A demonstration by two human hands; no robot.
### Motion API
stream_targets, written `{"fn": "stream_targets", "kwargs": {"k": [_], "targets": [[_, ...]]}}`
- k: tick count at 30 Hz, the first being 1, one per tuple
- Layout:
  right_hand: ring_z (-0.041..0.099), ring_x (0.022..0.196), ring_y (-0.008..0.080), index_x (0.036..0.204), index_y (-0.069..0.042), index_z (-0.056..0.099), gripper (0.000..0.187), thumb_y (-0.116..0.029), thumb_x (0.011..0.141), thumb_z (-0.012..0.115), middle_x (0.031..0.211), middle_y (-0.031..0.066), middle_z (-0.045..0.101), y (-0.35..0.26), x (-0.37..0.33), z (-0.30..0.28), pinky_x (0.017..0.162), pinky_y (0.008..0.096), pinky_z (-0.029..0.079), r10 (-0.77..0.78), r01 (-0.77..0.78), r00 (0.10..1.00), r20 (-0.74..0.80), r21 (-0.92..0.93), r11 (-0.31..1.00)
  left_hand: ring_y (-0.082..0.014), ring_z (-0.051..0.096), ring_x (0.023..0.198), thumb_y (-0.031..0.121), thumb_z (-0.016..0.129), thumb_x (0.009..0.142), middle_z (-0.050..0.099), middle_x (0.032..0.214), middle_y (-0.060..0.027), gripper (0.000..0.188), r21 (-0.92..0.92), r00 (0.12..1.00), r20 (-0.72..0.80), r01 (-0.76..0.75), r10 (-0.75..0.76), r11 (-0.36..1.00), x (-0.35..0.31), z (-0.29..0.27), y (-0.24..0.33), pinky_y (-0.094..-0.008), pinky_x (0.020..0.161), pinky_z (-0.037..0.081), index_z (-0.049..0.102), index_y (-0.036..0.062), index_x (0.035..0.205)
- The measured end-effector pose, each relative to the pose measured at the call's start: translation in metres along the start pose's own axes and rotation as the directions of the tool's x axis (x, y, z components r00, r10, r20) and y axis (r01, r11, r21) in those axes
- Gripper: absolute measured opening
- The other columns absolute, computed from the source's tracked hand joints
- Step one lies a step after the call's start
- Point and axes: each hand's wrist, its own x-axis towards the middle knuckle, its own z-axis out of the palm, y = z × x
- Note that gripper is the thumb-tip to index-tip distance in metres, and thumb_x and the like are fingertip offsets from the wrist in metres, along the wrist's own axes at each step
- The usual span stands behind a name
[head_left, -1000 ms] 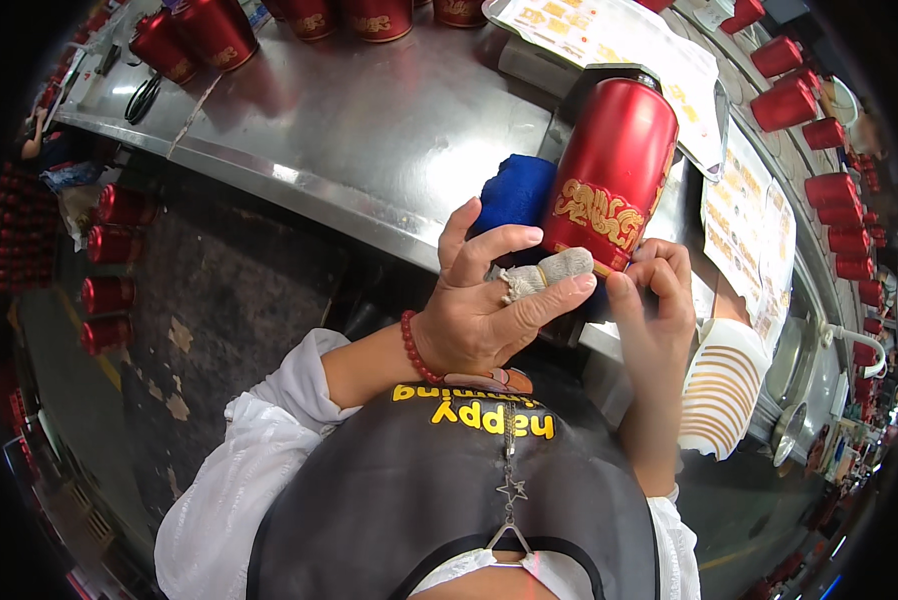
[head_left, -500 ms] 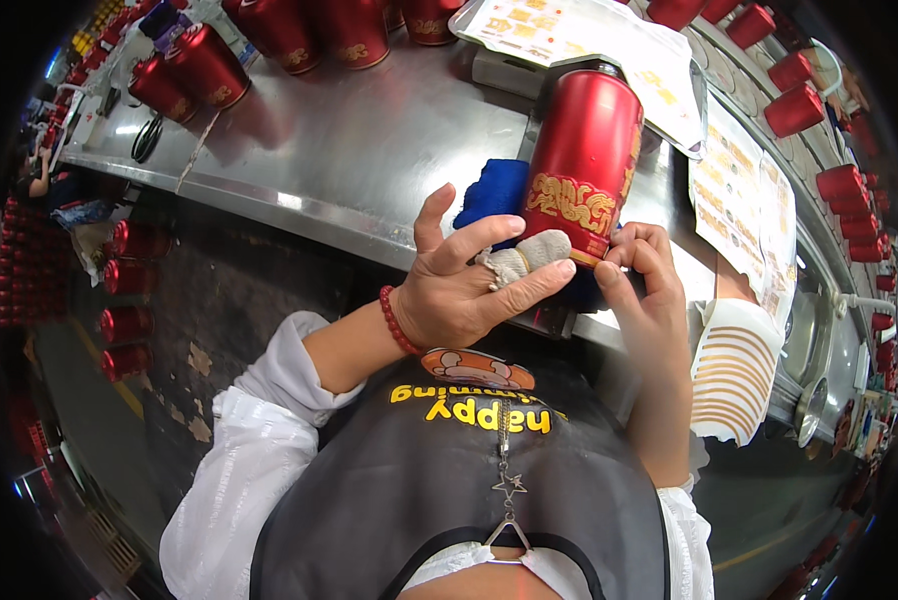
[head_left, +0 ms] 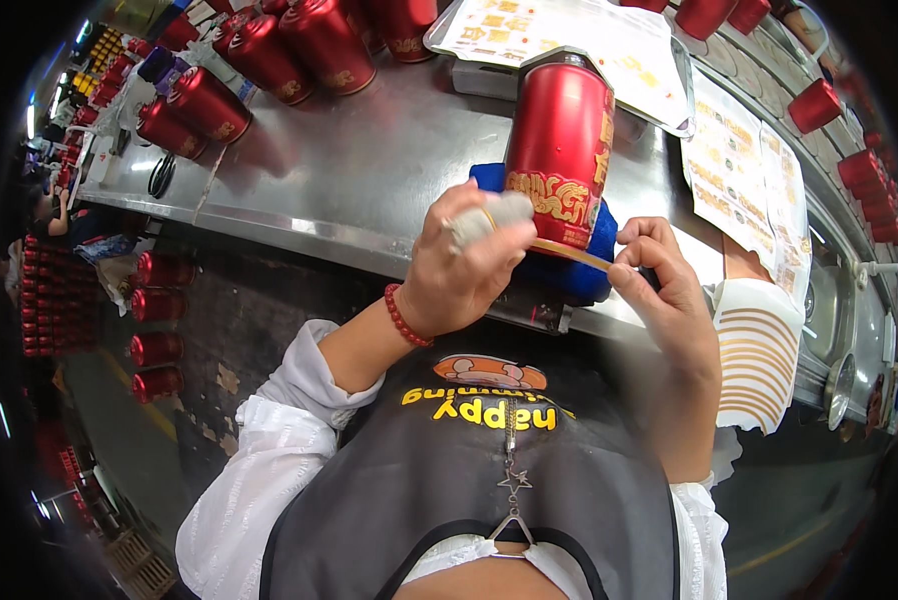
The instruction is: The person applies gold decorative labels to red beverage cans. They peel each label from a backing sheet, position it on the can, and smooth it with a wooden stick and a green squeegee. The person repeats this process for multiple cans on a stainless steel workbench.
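Note:
A red metal canister with gold ornament lies tilted on a blue cloth pad at the bench's near edge. Along its lower rim runs a thin gold strip, its right end standing a little off the canister. My right hand pinches that right end between thumb and forefinger. Closed at the strip's left end is my left hand, its curled fingertips against the rim. One left finger wears a pale cloth cover, blurred by motion; the exact contact beneath is hidden.
A white sheet of curved gold strips hangs by my right forearm. Printed label sheets lie on the right, and more on a tray behind the canister. Several red canisters stand at the back left of the metal bench.
My right hand has moved right and slightly down, and the gold strip now shows stretched between the hands. The left hand's spread fingers have curled in at the canister's rim.

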Motion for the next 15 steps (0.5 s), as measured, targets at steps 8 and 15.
{"fn": "stream_targets", "kwargs": {"k": [8,15], "targets": [[0.045,0.108,0.0187,0.084,-0.002,0.059,0.017,-0.015,0.093,0.067,0.108,0.0070,0.047,0.014,-0.009,-0.014,0.096,0.0287,0.035,0.001,0.000,1.000,-0.006,0.026,1.000,-0.0172,0.055,0.120,0.018,0.070,0.084,0.071,0.105,0.0050,0.028,0.143,0.942,0.171,-0.315,0.290,0.938,0.015,-0.006,0.004,-0.0462,0.119,0.027,0.071,0.0231,0.111],[0.048,0.104,0.0192,0.083,-0.001,0.058,0.020,-0.016,0.093,0.068,0.104,0.0071,0.049,0.012,-0.003,-0.008,0.093,0.0283,0.038,-0.004,0.004,1.000,-0.014,0.027,1.000,-0.0309,0.056,0.125,0.009,0.071,0.088,0.065,0.124,-0.0100,0.049,-0.079,0.992,0.125,-0.013,0.023,0.997,0.018,0.012,-0.001,-0.0545,0.120,0.025,0.054,0.0111,0.134]]}}
